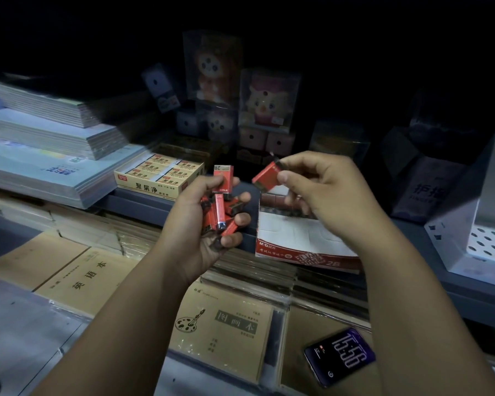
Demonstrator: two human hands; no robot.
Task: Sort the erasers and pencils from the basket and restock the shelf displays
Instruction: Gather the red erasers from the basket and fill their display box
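Observation:
My left hand (pixel 203 224) is cupped around a bunch of several red-sleeved 2B erasers (pixel 219 207), one sticking up above the thumb. My right hand (pixel 323 190) pinches a single red eraser (pixel 266 176) between thumb and fingers, just above the back of a red-and-white eraser display box (pixel 300 238) on the shelf edge. That box holds a row of erasers along its far side. A yellow box of white erasers (pixel 160 174) sits to the left on the same shelf. No basket or pencils are in view.
Stacks of workbooks (pixel 46 138) fill the shelf at left. Brown exercise books (pixel 226 330) lie in bins below my arms, with a phone (pixel 340 355) lying on one. Boxed toy figures (pixel 269 101) stand at the dark back. A white perforated rack (pixel 475 232) juts in at right.

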